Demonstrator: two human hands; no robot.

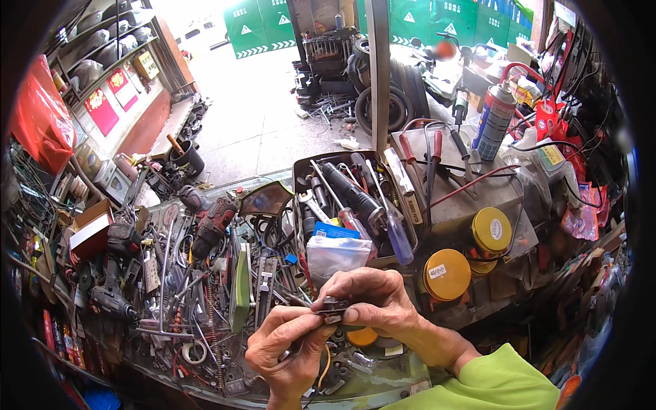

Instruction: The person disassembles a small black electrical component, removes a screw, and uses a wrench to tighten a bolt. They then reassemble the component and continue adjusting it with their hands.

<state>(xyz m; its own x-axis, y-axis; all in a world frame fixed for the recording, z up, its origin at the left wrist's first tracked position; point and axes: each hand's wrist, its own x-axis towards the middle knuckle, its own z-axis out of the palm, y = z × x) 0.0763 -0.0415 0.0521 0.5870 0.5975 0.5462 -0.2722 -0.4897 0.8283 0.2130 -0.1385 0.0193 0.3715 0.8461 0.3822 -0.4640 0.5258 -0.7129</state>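
My left hand [288,347] and my right hand [380,299] meet above the front of the workbench. Between their fingertips is a small dark metal part [333,305], pinched from both sides; its exact kind is too small to make out. Just beyond my fingers lies a clear zip bag [337,254], with a blue card [333,231] behind it. Both rest at the near end of an open tool case [298,179] filled with screwdrivers, wrenches and a black cylindrical tool [352,193]. Under my hands, a yellow lid [362,336] is partly covered.
Loose tools and power drills [213,225] crowd the bench's left side. To the right stand round yellow-lidded tins [447,275], pliers [411,149] and a spray can [493,121]. A metal post [378,75] rises behind the case. Tyres [384,109] stand farther back.
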